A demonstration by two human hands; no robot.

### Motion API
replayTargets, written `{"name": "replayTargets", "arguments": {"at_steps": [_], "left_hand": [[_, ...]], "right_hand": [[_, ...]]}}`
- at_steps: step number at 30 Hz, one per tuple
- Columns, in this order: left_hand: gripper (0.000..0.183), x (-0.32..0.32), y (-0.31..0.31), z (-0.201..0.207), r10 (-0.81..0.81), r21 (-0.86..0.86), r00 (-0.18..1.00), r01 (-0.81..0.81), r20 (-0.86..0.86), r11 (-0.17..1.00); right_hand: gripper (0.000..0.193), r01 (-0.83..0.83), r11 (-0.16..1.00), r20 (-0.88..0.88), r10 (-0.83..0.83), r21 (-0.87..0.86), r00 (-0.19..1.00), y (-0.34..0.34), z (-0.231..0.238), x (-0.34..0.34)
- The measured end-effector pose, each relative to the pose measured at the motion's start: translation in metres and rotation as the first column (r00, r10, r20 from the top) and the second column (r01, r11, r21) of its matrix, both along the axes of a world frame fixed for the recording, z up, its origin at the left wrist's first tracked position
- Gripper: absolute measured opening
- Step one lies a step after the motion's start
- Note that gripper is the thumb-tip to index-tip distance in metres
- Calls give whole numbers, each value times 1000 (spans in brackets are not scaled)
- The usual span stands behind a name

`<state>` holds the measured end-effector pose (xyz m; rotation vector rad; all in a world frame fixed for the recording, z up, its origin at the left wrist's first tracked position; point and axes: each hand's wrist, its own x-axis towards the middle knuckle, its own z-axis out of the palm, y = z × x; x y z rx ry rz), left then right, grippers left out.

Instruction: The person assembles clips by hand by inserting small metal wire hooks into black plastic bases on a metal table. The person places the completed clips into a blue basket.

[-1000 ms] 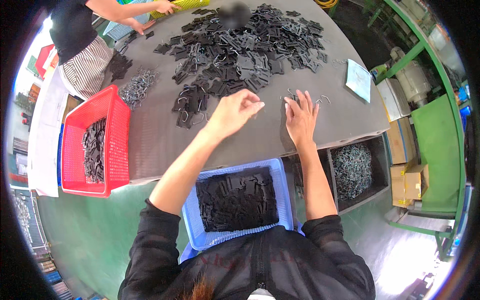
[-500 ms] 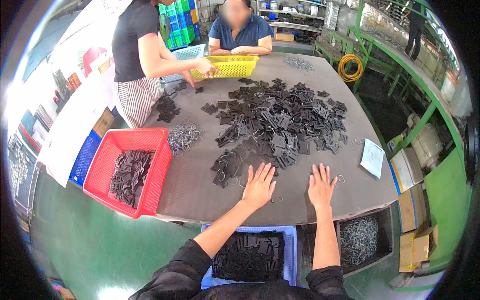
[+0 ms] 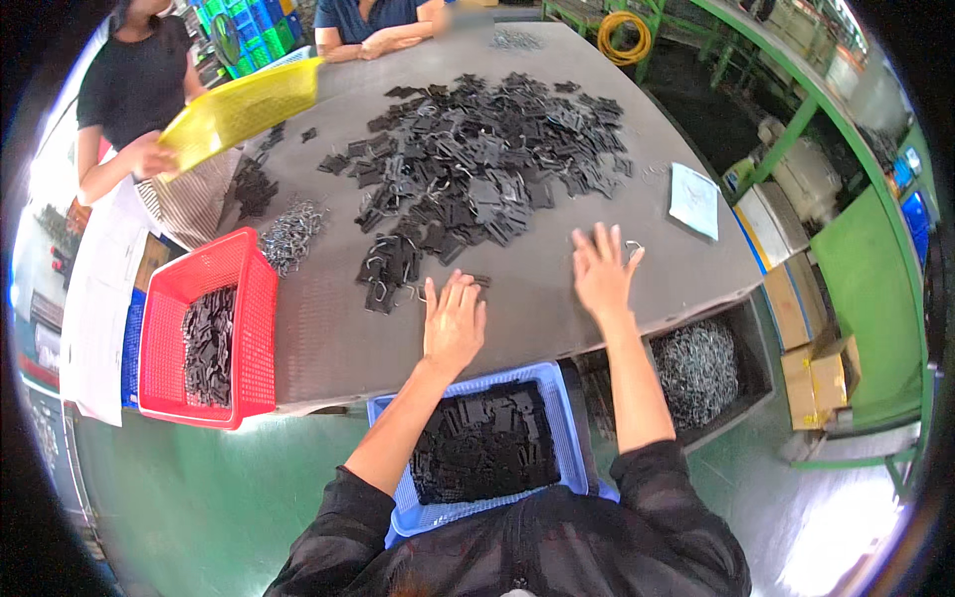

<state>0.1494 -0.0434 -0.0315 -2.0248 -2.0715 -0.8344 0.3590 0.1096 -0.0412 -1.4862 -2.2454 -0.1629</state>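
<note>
- Blue plastic basket (image 3: 570, 428): bottom middle.
- Left hand (image 3: 456, 323): middle, fingers together, can't tell if gripping.
- Right hand (image 3: 603, 279): right of middle, fingers spread, by a bent silver metal hook (image 3: 638, 246).
- Flat black plastic pieces (image 3: 482, 164): big pile, top middle.

A factory workshop: green floor (image 3: 199, 497), heaped black parts (image 3: 477, 174) on a table (image 3: 323, 348), stacked plastic crates (image 3: 271, 42).

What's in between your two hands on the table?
In the head view, grey table top lies between the left hand and right hand, with a small black piece beside the left one.
</note>
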Motion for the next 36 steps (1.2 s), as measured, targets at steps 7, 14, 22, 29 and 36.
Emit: {"name": "replayTargets", "arguments": {"at_steps": [7, 14, 22, 29, 36], "left_hand": [[33, 4, 9, 7, -41, -17, 989, 44, 140, 999], [51, 13, 35, -4, -68, -177, 995, 56, -66, 983], [44, 29, -36, 2, -404, -171, 906, 421, 127, 891], [12, -1, -63, 52, -270, 101, 874, 251, 405, 963], [22, -119, -25, 35, 152, 225, 931, -235, 332, 946]], "right_hand": [[41, 340, 940, 93, -338, -7, 937, 25, -31, 144], [43, 670, 734, 136, -656, -110, 742, -32, 4, 220], [34, -210, 978, -281, 202, 1, 938, -43, 50, 9], [38, -617, 786, -212, 610, 39, 764, -28, 22, -178], [37, -601, 798, -115, 593, -43, 797, -47, 12, -133]]}}
